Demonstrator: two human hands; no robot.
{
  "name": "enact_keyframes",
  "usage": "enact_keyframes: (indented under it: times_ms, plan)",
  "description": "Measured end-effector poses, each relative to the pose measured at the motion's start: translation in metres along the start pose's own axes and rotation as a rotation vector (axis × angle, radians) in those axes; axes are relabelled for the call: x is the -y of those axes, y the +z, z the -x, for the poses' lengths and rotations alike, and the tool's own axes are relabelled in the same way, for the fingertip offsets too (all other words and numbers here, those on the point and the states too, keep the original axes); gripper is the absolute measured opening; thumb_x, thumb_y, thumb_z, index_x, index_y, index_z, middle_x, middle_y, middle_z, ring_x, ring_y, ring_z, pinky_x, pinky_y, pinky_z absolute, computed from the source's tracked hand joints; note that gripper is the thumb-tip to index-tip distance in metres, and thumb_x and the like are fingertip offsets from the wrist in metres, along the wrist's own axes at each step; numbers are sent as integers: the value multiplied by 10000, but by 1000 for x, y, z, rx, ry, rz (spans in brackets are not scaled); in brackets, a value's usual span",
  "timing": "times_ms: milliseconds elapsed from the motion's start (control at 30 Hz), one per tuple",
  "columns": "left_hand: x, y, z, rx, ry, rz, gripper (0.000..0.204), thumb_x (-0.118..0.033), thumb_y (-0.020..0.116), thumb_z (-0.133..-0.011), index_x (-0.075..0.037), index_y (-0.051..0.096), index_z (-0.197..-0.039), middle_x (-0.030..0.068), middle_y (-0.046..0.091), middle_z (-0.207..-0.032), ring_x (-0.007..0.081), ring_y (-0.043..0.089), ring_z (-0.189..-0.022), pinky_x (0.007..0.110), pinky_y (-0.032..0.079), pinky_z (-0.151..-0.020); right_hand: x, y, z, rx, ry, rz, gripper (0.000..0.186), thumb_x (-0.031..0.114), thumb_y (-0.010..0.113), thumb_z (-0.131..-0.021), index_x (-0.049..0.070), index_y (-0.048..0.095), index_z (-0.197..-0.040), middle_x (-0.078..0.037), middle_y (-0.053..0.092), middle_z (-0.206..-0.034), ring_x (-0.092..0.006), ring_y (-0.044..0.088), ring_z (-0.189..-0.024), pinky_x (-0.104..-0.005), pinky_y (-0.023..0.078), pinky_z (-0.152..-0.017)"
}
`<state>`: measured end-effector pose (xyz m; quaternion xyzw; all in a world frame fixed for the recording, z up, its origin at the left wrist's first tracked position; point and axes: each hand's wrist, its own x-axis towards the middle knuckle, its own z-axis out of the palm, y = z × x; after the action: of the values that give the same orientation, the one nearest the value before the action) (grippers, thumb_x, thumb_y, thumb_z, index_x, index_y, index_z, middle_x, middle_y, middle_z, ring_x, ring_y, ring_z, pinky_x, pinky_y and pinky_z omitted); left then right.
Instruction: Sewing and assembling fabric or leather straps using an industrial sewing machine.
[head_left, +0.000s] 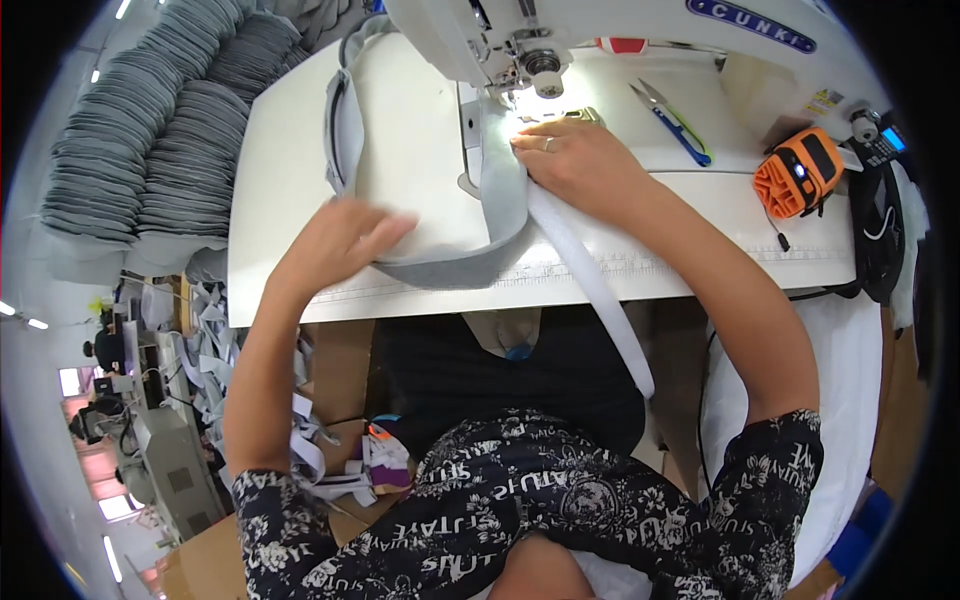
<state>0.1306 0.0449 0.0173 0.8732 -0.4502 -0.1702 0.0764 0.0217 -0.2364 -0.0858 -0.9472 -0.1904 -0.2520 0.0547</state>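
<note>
A sewing machine head (540,70) stands over the white table. Beneath its needle area, my right hand (570,165) grips the grey fabric band (460,270) and a white fuzzy strip (590,280), fingertips close beside the presser foot; its thumb is mostly hidden. The strip hangs over the table's front edge toward my lap. The grey band curves round in a loop to the table's left side. My left hand (350,245), smeared by motion, is at the band's lower left bend; whether it grips it is unclear.
Tall stacks of grey cut pieces (110,160) stand left of the table (270,200). Blue-handled scissors (680,135), an orange-and-black boxy device (795,175) and a small control panel (880,140) are at the right. Fabric scraps (310,460) and machinery (170,450) are lower left.
</note>
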Motion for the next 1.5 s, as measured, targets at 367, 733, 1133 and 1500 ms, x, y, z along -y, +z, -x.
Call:
enact_keyframes:
  times_ms: [367, 733, 1133, 1500]
  plan:
    - [-128, 76, 157, 188, 563, -382, 240, -127, 605, -768, 74, 621, -897, 59, 615, -572, 193, 618, -477, 319, 467, -472, 143, -101, 39, 493, 350, -344, 375, 365, 525, -974, 59, 660, -804, -160, 634, -606, -359, 645, -572, -435, 544, -587]
    - [-143, 98, 130, 365, 592, -126, 122, -86, 595, -785, 30, 595, -820, 124, 651, -665, 267, 684, -571, 373, 531, -497, 212, -20, 111, -282, 1095, -2103, 355, 187, 435, -1021, -67, 589, -1217, -148, 691, -1073, -195, 668, -956, -312, 517, -878]
    - [-143, 96, 127, 311, 530, -67, 351, -299, 570, -941, -16, 567, -733, 102, 570, -525, 302, 627, -498, 401, 496, -481, 205, -28, 96, -89, 1108, -1892, 203, 75, 578, -953, -30, 658, -1106, -73, 698, -974, -126, 657, -848, -266, 540, -762]
    - [-137, 102, 82, -157, -8, -11, 373, -341, 637, -890, -6, 506, -791, 139, 619, -606, 310, 633, -539, 389, 506, -500, 233, -29, 100, -7, 994, -1343, 106, 37, 599, -854, -12, 669, -918, -74, 665, -709, -102, 625, -625, -287, 501, -585]
